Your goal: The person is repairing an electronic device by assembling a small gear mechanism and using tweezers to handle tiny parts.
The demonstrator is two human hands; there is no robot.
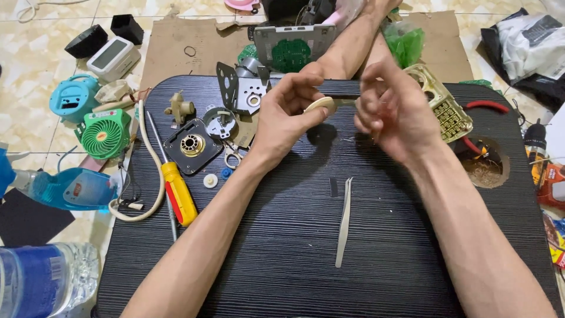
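Over the dark striped table (306, 259), my left hand (288, 115) pinches a small cream plastic piece (322, 105) between thumb and fingers. My right hand (391, 112) is right beside it, fingers curled at the piece's right end, which they hide. Another person's forearm (347, 50) reaches in from the top, just behind my hands. Metal tweezers (344, 221) lie on the table below my hands.
A yellow-and-red screwdriver (179, 194), a black motor plate (193, 145), metal brackets (244, 88) and small scissors (233, 156) lie at left. A cream keypad housing (444, 109) and red-handled pliers (485, 106) sit at right. A green mini fan (105, 133), bottles and boxes are on the floor.
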